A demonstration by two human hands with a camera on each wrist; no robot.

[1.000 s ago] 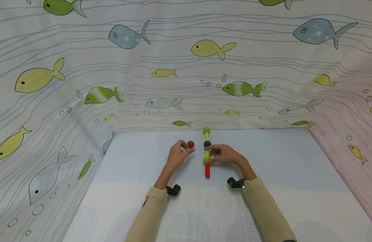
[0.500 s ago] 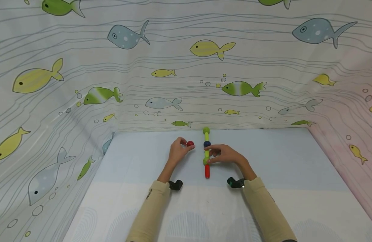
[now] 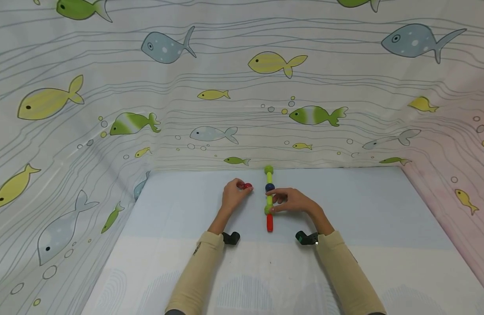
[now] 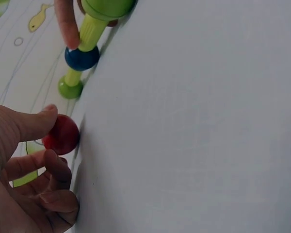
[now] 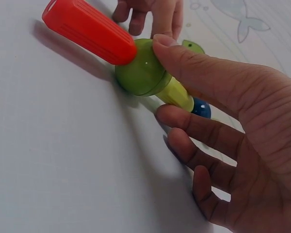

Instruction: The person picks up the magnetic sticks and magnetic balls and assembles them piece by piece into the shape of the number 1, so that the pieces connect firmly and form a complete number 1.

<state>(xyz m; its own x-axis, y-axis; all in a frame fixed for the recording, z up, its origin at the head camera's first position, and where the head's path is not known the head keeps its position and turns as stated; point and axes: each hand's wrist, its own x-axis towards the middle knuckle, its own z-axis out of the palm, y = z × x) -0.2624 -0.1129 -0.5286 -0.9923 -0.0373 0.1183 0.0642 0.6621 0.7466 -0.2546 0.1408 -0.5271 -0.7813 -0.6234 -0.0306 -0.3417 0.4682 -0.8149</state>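
Note:
My left hand (image 3: 232, 195) pinches a red ball (image 4: 61, 136) between thumb and index finger, left of a toy built from balls and rods. That toy lies in a straight line running away from me. From near to far it has a red rod (image 3: 270, 223), a green ball (image 5: 140, 70), a yellow-green rod, a blue ball (image 3: 270, 187), another yellow-green rod and a far green ball (image 3: 268, 169). My right hand (image 3: 299, 200) grips the toy from the right, thumb on the near green ball and index finger at the blue ball. Its other fingers are bent beside the rod.
A pale blue and white sheet (image 3: 368, 210) covers the table. Behind it and at both sides rises a cloth wall (image 3: 242, 113) printed with fish. The wall's foot stands close behind the far green ball. Black wrist cameras (image 3: 306, 238) sit on both wrists.
My left hand has moved slightly up and forward, and its thumb and index finger have come together on the red ball. The right hand and the toy have stayed in place.

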